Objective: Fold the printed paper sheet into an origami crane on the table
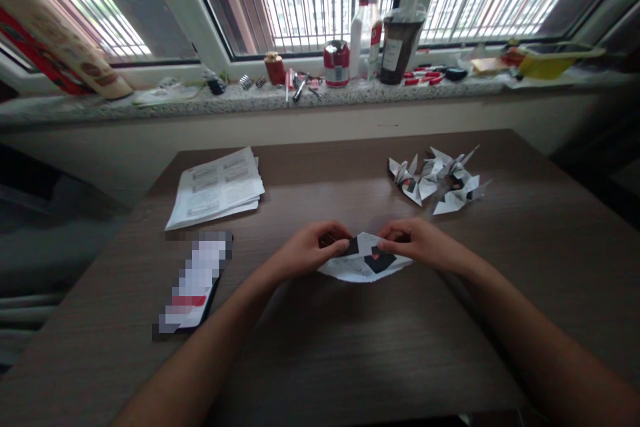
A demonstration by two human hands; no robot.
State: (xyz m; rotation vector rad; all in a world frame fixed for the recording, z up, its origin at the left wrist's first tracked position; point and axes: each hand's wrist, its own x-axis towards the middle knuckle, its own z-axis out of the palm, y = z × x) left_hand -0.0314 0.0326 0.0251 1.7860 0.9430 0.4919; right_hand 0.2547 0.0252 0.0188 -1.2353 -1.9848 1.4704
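A printed sheet of paper (pixel 357 270), partly folded and marked with dark patches, is held just above the table in front of me. My left hand (pixel 320 247) pinches its left side between thumb and fingers. On the opposite side, my right hand (pixel 407 243) grips the paper the same way, thumb on top. The fingertips behind the sheet are hidden. Beyond my right hand lie several folded paper cranes (pixel 450 180) made of similar printed paper. A stack of printed sheets (pixel 217 183) rests at the far left of the table.
Left of my forearm lies a phone (pixel 193 283) with a blurred screen. Along the granite windowsill (pixel 240 103) stand a red can (pixel 337 63), a bottle (pixel 367 27), a dark drink cup (pixel 397 47), red-handled tools (pixel 425 75) and a yellow container (pixel 547 63). The brown table (pixel 360 360) extends toward me.
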